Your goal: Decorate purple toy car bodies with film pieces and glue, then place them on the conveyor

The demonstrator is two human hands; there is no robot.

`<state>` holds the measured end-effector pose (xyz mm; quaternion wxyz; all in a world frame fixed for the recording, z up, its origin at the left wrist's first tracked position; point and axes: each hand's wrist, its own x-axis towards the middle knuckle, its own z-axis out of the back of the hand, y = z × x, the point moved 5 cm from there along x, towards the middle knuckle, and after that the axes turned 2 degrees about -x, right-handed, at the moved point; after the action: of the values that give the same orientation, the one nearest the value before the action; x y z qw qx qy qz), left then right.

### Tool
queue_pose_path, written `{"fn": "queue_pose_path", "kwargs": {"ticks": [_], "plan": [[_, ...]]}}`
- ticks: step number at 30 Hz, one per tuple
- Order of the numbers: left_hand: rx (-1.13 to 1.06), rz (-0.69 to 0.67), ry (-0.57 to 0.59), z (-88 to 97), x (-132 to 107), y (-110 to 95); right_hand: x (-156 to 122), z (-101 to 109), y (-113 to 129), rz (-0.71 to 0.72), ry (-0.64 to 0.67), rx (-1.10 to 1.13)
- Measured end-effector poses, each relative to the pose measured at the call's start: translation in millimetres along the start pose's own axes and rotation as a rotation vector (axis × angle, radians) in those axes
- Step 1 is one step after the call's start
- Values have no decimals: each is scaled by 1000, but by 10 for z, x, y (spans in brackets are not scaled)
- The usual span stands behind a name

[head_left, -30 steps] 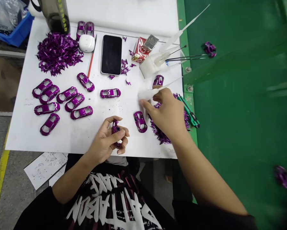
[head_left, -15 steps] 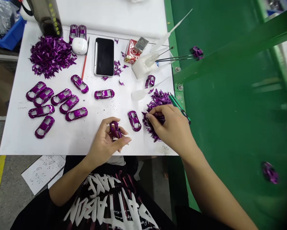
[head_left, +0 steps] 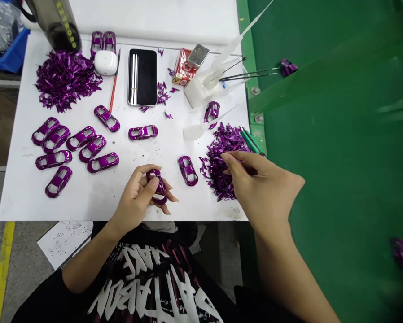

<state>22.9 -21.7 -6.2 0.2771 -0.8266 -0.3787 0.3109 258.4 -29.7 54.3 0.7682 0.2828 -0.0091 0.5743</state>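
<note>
My left hand [head_left: 134, 197] grips a purple chrome toy car body shell [head_left: 160, 197] between thumb and fingers, turned on its side above the white table [head_left: 87, 202]. My right hand [head_left: 264, 190] hangs curled at the edge of a heap of purple foil trimmings [head_left: 221, 166]. Its thumb and forefinger come close together, and whatever lies between them is hidden. A loose shell [head_left: 188, 170] sits left of the heap, and another [head_left: 211, 112] lies above it. Several more shells [head_left: 102, 162] lie at the table's left.
A white plastic scraper [head_left: 194, 131], a green craft knife [head_left: 251, 140], a phone [head_left: 142, 77], an earbud case [head_left: 105, 63], a red pencil [head_left: 113, 85], a tumbler [head_left: 56, 24], tweezers in a white holder [head_left: 196, 92] and a second foil heap [head_left: 65, 80] share the table. A green bench [head_left: 322, 179] runs along its right.
My right hand has drawn back from the heap, rightward and toward me. My left hand has turned the shell onto its side. The view has shifted slightly.
</note>
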Motion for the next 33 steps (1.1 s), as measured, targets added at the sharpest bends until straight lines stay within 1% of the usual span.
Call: {"fn": "queue_pose_path", "kwargs": {"ticks": [3,6,8,9,11,13,14,16,19,21,24,27,30,33], "plan": [[-13,13,-6,-5,10,-8,-24,97,8,-72,-26,132],[-12,35,9,-19,-1,-2,-90,225,177,-29,-110,146],[-9,57,17,-23,-16,9,-166,253,322,-30,-120,192],[-5,64,18,-24,-23,14,-212,238,392,-51,-101,248],[6,63,12,-19,-30,15,-318,150,536,-92,-19,391],[12,48,-3,-11,-31,8,-425,19,688,-84,73,504],[12,41,-17,-4,-30,3,-470,-45,763,-55,105,532],[7,38,-57,14,-28,-3,-529,-145,895,39,113,523],[-10,44,-117,40,-33,-5,-555,-221,1059,225,65,452],[-14,30,-144,54,-40,-7,-555,-243,1117,294,38,440],[0,-17,-179,77,-49,-13,-566,-247,1142,337,-6,424],[5,-50,-192,86,-52,-18,-603,-250,1150,383,-29,370],[14,-55,-194,83,-51,-24,-633,-250,1151,421,-46,361],[29,-47,-232,85,-53,-28,-648,-242,1165,459,-37,357]]}}
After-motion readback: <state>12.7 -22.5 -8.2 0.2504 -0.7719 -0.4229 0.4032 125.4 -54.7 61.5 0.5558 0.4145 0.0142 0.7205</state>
